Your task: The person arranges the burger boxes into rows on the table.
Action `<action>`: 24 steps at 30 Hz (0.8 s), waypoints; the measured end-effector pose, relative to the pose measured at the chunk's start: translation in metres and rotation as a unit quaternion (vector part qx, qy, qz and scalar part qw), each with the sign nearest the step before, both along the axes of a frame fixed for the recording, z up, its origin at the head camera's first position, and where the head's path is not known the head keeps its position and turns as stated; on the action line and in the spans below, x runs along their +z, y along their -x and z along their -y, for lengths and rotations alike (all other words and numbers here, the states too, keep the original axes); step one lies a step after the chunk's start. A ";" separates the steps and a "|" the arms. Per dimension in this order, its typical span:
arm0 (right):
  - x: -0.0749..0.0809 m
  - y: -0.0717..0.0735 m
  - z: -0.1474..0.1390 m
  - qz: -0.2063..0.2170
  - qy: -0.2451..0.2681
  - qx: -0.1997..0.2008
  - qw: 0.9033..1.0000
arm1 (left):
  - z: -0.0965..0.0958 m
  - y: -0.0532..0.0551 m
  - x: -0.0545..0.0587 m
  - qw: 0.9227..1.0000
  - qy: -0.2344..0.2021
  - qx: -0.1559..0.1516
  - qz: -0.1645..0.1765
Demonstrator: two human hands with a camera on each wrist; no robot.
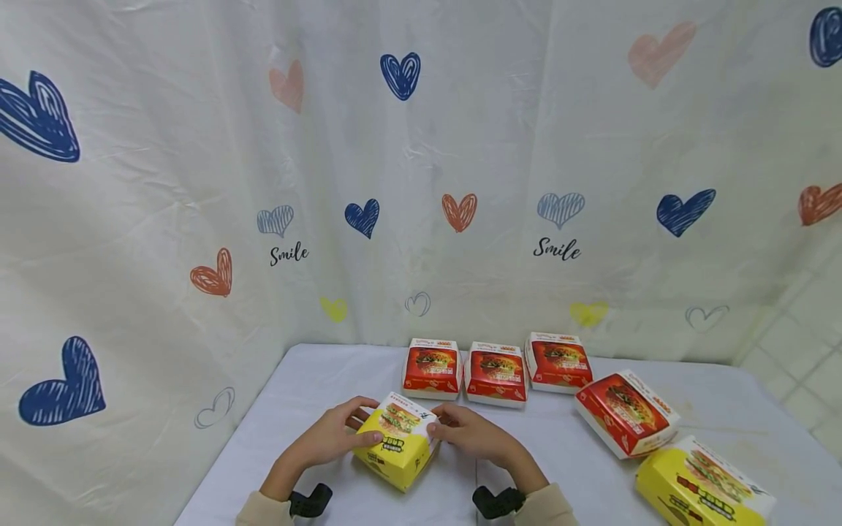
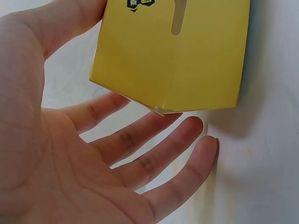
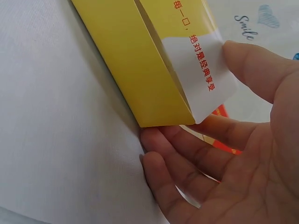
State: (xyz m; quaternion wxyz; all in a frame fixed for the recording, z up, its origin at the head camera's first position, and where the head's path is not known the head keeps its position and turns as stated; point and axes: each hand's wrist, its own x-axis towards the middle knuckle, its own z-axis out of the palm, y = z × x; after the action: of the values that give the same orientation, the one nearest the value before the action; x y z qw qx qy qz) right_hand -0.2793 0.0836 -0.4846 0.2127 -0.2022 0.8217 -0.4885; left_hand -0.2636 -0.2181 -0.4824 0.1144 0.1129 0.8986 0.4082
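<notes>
A yellow-and-white burger box point(image 1: 396, 438) with a burger picture on its lid sits at an angle on the table between both hands. My left hand point(image 1: 337, 432) grips it from the left, the thumb on its near left side and the other fingers around the far side. From the right, my right hand point(image 1: 475, 434) holds the same box, thumb at the lid's right edge. In the left wrist view the fingers curve behind the yellow side panel point(image 2: 173, 70). A narrow gap shows between lid flap and yellow wall point(image 3: 126, 70) in the right wrist view.
Three red burger boxes point(image 1: 432, 369) line the back of the white-covered table point(image 1: 316, 380). Farther right, another red burger box point(image 1: 627, 413) lies turned, touching or overlapping a second yellow burger box point(image 1: 704, 486) at the near right. A heart-printed curtain point(image 1: 487, 146) hangs behind.
</notes>
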 end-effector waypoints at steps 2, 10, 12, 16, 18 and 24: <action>-0.001 0.000 0.000 0.010 0.007 0.001 1.000 | 0.000 0.001 -0.001 1.000 0.000 0.000 -0.002; -0.010 0.002 -0.006 0.035 0.022 -0.004 0.999 | -0.002 0.002 -0.004 1.000 -0.015 -0.008 0.000; -0.011 0.001 -0.007 0.034 0.024 -0.006 0.999 | -0.002 0.001 -0.004 1.000 -0.014 -0.010 -0.002; -0.009 -0.002 -0.007 0.033 0.028 -0.010 0.999 | -0.002 0.000 -0.004 1.000 -0.011 -0.008 -0.005; -0.007 -0.004 -0.006 0.032 0.030 -0.009 0.999 | -0.001 0.001 -0.004 1.000 -0.007 -0.003 -0.006; -0.005 -0.003 -0.006 0.021 0.026 0.002 0.999 | 0.002 0.004 -0.007 1.000 0.001 0.002 -0.012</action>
State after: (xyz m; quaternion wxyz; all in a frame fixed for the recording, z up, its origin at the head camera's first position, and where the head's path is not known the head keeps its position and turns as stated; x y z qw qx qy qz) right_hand -0.2762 0.0892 -0.4896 0.2255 -0.1989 0.8034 -0.5139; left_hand -0.2673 -0.2201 -0.4897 0.1024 0.1159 0.9005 0.4065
